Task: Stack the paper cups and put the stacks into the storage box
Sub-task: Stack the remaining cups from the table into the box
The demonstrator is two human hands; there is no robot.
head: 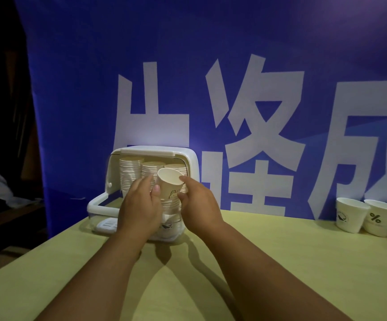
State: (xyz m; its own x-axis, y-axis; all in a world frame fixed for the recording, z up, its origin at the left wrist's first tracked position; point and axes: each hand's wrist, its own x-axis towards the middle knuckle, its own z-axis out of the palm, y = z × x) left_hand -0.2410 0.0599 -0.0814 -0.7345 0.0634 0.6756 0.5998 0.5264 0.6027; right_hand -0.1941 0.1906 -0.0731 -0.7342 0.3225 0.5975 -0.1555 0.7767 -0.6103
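Observation:
A white storage box [187, 156] stands at the table's far edge with its front open toward me. Several tall stacks of paper cups [129, 172] fill it. In front of the opening is another stack of white paper cups [169, 193], its top cup tilted with the mouth facing up and left. My left hand [141, 205] grips this stack from the left. My right hand [197, 202] grips it from the right, thumb on the top cup's rim. The stack's lower part is partly hidden by my hands.
The box's clear door [102, 205] hangs down open at the left front. Three loose printed paper cups [350, 215] stand at the far right of the yellow-green table [280, 262]. A blue banner with large white characters [257, 100] hangs right behind the table.

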